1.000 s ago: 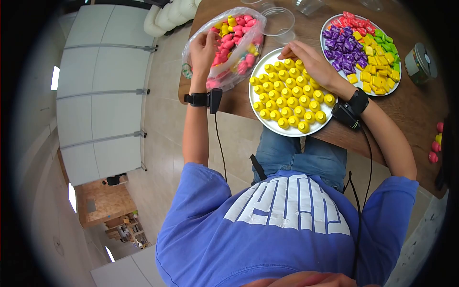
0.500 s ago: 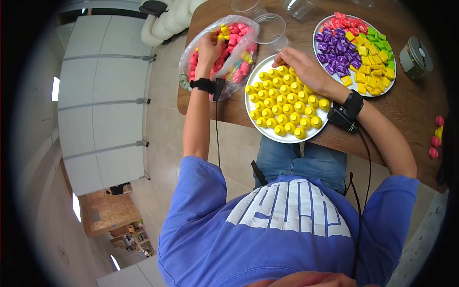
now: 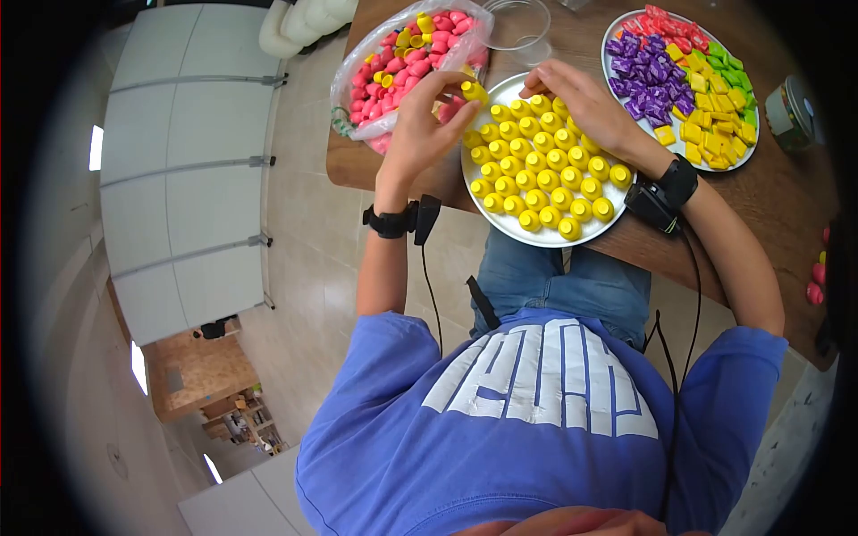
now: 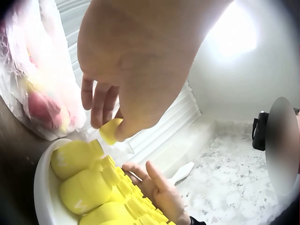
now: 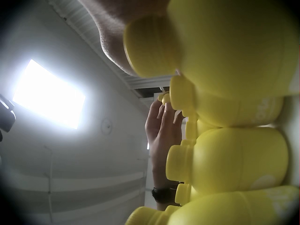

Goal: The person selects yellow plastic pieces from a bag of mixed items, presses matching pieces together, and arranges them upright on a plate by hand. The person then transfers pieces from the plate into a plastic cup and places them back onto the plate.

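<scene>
Between thumb and fingers, my left hand pinches a small yellow bottle over the left rim of a round white plate. The left wrist view shows that bottle partly covered by the fingers. Many yellow bottles stand upright, packed close together on the plate. My right hand lies along the far right side of this group, its fingers loosely bent around the edge and holding nothing. Behind my left hand, a clear plastic bag lies open, full of pink bottles and some yellow ones.
A second white plate at the back right carries purple, red, yellow and green wrapped sweets. Beside it stands a lidded jar. Clear plastic cups are behind the bottle plate. Several pink and yellow bottles sit at the far right.
My left hand has moved from inside the bag rightward to the plate, carrying a yellow bottle. My right hand stays beside the group of bottles.
</scene>
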Action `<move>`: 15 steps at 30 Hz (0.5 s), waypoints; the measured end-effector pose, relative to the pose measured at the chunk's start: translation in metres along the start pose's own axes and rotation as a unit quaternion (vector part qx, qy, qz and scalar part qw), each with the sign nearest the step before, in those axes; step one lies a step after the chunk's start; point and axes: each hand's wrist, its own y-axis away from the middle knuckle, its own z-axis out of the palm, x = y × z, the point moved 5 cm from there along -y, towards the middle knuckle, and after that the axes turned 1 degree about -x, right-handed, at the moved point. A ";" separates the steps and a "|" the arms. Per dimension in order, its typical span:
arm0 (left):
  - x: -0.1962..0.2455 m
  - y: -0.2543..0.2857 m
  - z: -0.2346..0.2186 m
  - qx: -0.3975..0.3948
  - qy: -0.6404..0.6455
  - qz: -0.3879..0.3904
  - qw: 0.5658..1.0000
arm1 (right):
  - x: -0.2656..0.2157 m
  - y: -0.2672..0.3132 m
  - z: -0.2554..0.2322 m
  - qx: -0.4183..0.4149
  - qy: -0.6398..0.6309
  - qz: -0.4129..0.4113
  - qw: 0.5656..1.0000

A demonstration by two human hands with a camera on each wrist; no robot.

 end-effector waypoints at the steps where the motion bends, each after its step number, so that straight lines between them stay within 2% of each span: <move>1: -0.008 0.001 0.002 -0.005 0.008 -0.024 1.000 | 0.001 0.000 0.000 -0.003 0.001 -0.001 1.000; 5: -0.013 0.004 0.001 -0.037 -0.022 -0.028 0.999 | 0.000 -0.001 -0.001 -0.011 -0.004 -0.002 1.000; 10: 0.005 0.013 -0.002 -0.115 0.027 -0.077 0.990 | -0.003 0.000 0.001 -0.013 0.004 -0.004 1.000; 15: -0.009 0.011 -0.008 -0.084 0.074 -0.058 0.992 | -0.005 0.000 -0.002 -0.013 0.027 -0.013 0.999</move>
